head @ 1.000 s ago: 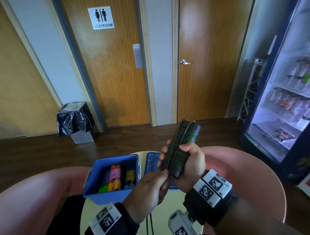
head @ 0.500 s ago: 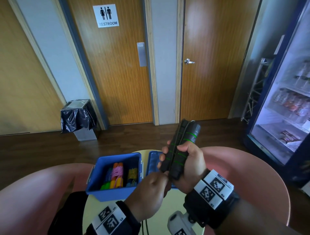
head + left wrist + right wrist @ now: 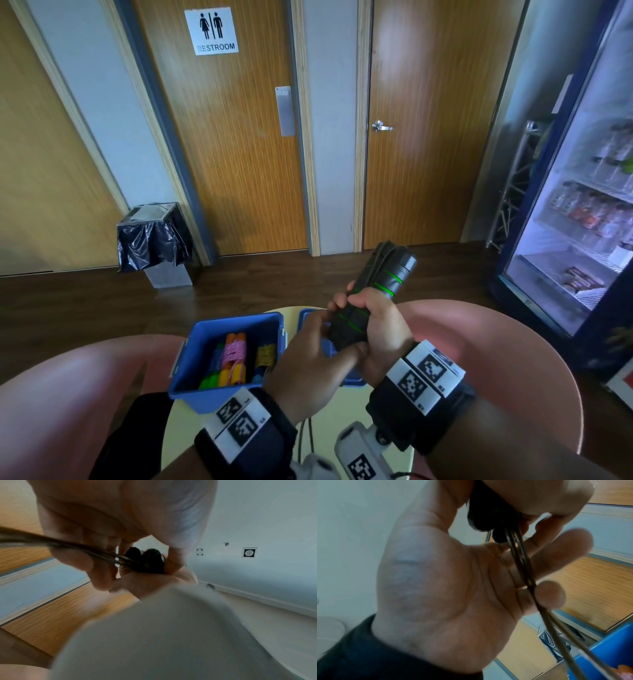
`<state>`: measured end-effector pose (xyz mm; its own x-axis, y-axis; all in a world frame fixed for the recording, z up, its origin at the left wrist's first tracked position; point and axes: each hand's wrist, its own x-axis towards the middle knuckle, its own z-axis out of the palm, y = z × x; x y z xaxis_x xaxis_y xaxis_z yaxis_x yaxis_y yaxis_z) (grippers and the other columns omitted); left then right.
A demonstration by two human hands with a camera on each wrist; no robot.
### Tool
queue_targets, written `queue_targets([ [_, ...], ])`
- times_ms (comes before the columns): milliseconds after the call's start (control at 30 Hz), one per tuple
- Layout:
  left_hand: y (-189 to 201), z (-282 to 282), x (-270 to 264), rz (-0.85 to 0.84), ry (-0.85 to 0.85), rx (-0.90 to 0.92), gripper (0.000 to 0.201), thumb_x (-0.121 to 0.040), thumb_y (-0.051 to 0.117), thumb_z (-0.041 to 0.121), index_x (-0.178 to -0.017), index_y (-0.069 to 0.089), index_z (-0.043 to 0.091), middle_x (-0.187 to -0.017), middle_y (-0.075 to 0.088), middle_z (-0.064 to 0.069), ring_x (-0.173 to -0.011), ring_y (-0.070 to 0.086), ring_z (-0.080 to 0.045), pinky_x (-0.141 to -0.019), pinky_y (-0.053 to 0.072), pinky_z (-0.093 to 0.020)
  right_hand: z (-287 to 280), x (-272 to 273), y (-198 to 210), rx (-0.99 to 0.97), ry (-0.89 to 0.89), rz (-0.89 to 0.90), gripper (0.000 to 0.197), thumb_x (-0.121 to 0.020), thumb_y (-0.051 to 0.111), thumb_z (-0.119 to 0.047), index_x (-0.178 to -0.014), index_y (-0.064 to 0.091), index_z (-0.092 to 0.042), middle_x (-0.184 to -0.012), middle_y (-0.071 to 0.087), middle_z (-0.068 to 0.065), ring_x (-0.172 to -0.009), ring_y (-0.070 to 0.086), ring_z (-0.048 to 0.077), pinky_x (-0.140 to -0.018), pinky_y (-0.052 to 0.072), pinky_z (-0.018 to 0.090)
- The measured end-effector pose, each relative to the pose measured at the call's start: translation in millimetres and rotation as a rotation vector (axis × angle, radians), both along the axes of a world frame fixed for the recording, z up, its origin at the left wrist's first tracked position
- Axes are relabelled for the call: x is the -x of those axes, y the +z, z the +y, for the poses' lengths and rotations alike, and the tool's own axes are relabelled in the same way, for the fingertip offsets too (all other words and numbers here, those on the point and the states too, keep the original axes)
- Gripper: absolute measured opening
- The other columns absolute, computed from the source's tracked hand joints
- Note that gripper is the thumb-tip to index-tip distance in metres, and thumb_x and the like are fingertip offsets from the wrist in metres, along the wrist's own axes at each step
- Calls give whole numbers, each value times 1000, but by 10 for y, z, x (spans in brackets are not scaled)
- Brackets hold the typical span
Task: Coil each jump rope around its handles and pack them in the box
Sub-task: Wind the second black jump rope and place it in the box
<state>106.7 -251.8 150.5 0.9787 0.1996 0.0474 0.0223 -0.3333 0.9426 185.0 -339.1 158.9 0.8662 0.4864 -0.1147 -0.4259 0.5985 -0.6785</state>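
While right hand (image 3: pixel 383 329) grips black handles (image 3: pixel 380 287), left hand (image 3: pixel 308 366) pinches cord (image 3: pixel 520 555) below.

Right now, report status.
Right hand grips black green-striped handles. Left hand pinches black cord. Blue plastic box open, unobstructed.

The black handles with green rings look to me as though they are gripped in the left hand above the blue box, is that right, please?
Not quite: the head view shows the right hand gripping the black handles; the left hand works at their lower end. They are indeed held above the table, beside the blue box.
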Motion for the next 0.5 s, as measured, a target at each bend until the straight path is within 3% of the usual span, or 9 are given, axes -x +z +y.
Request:
queue_targets([
  [100,34,-34,-87,-54,-13,47,42,-67,61,35,-109,57,38,-91,68,-1,-77,68,-21,-65,53,-42,-2,3,-15,51,2,-33,17,-65,55,-14,-82,56,-15,-84,63,5,-70,55,25,-66,46,39],
  [167,40,-48,-140,-86,-43,45,46,-66,59,27,-111,58,37,-88,69,0,-78,67,-17,-66,52,-37,-16,-8,-61,104,8,-45,24,-66,57,-16,-90,62,-12,-103,73,3,-83,67,24,-78,52,43],
  [233,30,-53,-175,-95,-77,52,48,-69,59,20,-114,58,36,-89,70,4,-81,67,-11,-70,52,-29,-35,2,-108,172,20,-54,29,-72,60,-20,-97,73,-18,-112,74,2,-98,70,21,-89,54,43],
  [333,-17,-20,-169,-103,-82,23,36,-73,61,20,-107,61,34,-87,71,7,-82,67,-9,-73,53,-30,-31,28,-146,255,38,-52,37,-72,64,-25,-107,75,-21,-112,74,5,-106,69,22,-91,54,41],
  [433,-49,87,-120,-84,-24,-134,22,-66,58,38,-87,57,43,-67,63,14,-59,58,-8,-58,45,-31,-48,67,-153,304,75,-92,10,-84,71,-22,-93,75,-19,-99,72,11,-103,67,24,-93,50,44],
  [500,-43,202,-95,-29,12,-264,16,-65,57,42,-80,53,42,-61,59,14,-54,54,-8,-54,42,-28,-122,114,-127,469,134,-208,16,-92,66,-36,-93,75,-23,-100,73,5,-107,66,21,-99,48,43],
])
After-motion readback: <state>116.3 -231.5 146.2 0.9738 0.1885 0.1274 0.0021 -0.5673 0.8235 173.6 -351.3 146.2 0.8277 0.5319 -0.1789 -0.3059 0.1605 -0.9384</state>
